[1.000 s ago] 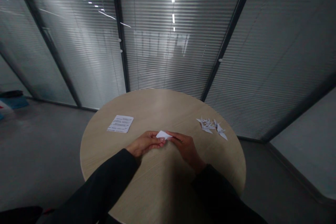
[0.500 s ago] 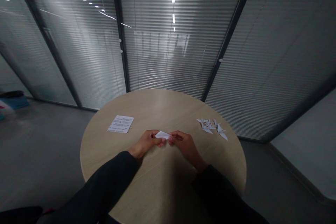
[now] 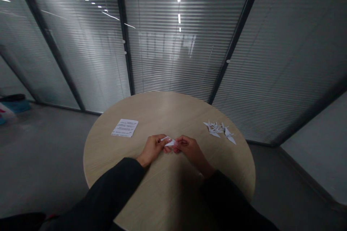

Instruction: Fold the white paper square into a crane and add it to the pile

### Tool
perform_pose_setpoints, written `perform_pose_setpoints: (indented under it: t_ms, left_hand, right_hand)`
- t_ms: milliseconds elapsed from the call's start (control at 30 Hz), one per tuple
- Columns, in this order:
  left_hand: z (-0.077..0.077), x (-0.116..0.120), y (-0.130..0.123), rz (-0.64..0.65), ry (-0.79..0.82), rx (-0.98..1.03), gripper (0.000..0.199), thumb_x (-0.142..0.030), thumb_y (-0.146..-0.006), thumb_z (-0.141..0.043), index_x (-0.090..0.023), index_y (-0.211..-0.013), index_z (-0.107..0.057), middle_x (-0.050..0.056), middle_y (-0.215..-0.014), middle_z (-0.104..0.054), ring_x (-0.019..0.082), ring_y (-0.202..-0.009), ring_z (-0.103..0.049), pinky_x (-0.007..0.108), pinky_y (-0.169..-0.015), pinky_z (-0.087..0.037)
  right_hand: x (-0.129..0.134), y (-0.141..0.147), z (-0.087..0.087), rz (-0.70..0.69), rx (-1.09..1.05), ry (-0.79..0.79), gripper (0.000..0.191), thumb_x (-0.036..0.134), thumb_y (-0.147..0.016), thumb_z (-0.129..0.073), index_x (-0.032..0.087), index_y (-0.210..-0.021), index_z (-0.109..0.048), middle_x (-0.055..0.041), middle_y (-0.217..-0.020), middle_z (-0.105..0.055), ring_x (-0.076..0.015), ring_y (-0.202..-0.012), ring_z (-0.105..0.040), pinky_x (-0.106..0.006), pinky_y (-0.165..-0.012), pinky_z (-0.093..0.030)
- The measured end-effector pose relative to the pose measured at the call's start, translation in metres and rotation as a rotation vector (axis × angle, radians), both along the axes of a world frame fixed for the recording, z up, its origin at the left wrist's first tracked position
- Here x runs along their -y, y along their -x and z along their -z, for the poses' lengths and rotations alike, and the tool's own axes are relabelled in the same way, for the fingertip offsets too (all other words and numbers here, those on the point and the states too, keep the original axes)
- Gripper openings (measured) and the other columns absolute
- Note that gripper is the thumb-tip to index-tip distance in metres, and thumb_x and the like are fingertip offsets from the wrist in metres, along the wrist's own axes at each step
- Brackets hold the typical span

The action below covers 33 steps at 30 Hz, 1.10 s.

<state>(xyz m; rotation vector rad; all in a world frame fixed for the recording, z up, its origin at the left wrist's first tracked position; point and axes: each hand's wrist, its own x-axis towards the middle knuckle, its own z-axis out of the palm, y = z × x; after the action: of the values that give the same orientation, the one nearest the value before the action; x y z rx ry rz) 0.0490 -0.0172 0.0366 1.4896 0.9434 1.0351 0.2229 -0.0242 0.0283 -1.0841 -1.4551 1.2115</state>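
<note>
Where two hands (image 3: 151,148) (image 3: 191,148) pinch, one paper (image 3: 170,143) shows.

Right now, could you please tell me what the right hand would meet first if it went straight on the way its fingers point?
The folded white paper, pinched by the right hand, comes first; beyond it, probably the left hand, though depth is hard to judge.

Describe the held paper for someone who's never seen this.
Find the round wooden table. Around its middle, the left hand and right hand hold a small folded white paper between them. Unlike the printed paper to the left and the pointed paper shapes to the right, it is held, not lying on the table.
</note>
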Motion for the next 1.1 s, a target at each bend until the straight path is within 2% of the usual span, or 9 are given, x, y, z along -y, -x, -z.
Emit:
perform_pose_setpoints:
  t_ms: [267,433,533,767,833,933,1033,1100]
  left_hand:
    - [-0.003,0.003,0.005,-0.005,-0.073,-0.106,0.039,-0.05,-0.078,-0.061,-0.013,-0.067,-0.067,0.003,-0.058,-0.065,0.015,-0.054,-0.058,0.025,-0.055,-0.044]
    - [-0.005,-0.001,0.001,-0.032,0.021,0.068,0.038,-0.05,-0.066,-0.073,-0.012,-0.075,-0.071,0.004,-0.067,-0.068,0.016,-0.061,-0.061,0.026,-0.06,-0.046]
    - [-0.006,-0.002,-0.001,-0.076,0.073,0.161,0.044,-0.051,-0.058,-0.079,-0.011,-0.075,-0.072,0.005,-0.069,-0.069,0.015,-0.062,-0.059,0.026,-0.061,-0.046]
    - [-0.006,0.002,-0.003,-0.167,0.193,0.323,0.044,-0.052,-0.058,-0.079,-0.01,-0.069,-0.07,0.006,-0.068,-0.067,0.014,-0.062,-0.058,0.026,-0.063,-0.048]
    - [-0.005,0.001,-0.002,-0.193,0.183,0.318,0.045,-0.053,-0.057,-0.079,-0.01,-0.066,-0.069,0.005,-0.064,-0.065,0.013,-0.058,-0.057,0.025,-0.06,-0.047]
    - [-0.004,-0.001,0.001,-0.19,0.136,0.242,0.045,-0.054,-0.056,-0.08,-0.011,-0.062,-0.067,0.003,-0.056,-0.062,0.011,-0.051,-0.053,0.023,-0.053,-0.043]
    - [-0.002,-0.004,0.003,-0.096,0.116,0.152,0.046,-0.055,-0.056,-0.079,-0.011,-0.06,-0.067,0.002,-0.053,-0.061,0.011,-0.048,-0.051,0.023,-0.051,-0.041]
    - [0.0,-0.005,0.004,-0.021,0.109,0.11,0.046,-0.056,-0.056,-0.078,-0.012,-0.059,-0.067,0.004,-0.055,-0.062,0.012,-0.05,-0.053,0.024,-0.052,-0.042]
  right_hand:
    - [0.002,-0.003,0.002,-0.124,0.129,-0.044,0.023,0.042,-0.08,-0.06,0.02,-0.072,-0.058,0.0002,-0.061,-0.066,-0.013,-0.052,-0.061,-0.025,-0.053,-0.049]
    - [0.002,-0.002,0.003,-0.055,0.073,-0.05,0.028,0.046,-0.079,-0.061,0.02,-0.069,-0.057,-0.0004,-0.058,-0.066,-0.0135,-0.049,-0.061,-0.026,-0.052,-0.049]
    - [0.004,0.002,0.002,-0.04,-0.015,0.006,0.031,0.048,-0.076,-0.064,0.019,-0.069,-0.058,-0.0015,-0.058,-0.067,-0.0141,-0.05,-0.062,-0.026,-0.051,-0.05]
    - [0.005,0.01,0.002,-0.074,-0.116,0.115,0.033,0.05,-0.073,-0.067,0.018,-0.07,-0.058,-0.0048,-0.066,-0.071,-0.0166,-0.057,-0.066,-0.03,-0.058,-0.053]
    - [0.004,0.01,0.004,-0.096,-0.068,0.1,0.033,0.051,-0.073,-0.065,0.019,-0.07,-0.057,-0.005,-0.068,-0.071,-0.0174,-0.059,-0.066,-0.031,-0.061,-0.053]
    - [0.005,0.009,0.006,-0.073,0.12,-0.017,0.032,0.051,-0.08,-0.058,0.02,-0.073,-0.057,-0.0033,-0.069,-0.069,-0.0164,-0.062,-0.064,-0.029,-0.061,-0.05]
    - [0.005,0.006,0.004,0.001,0.283,-0.14,0.027,0.047,-0.085,-0.051,0.021,-0.079,-0.058,0.0005,-0.065,-0.064,-0.0142,-0.059,-0.06,-0.025,-0.058,-0.044]
    - [0.005,0.004,0.001,-0.011,0.307,-0.166,0.026,0.045,-0.086,-0.05,0.021,-0.079,-0.056,0.0026,-0.061,-0.06,-0.0134,-0.057,-0.057,-0.024,-0.057,-0.042]
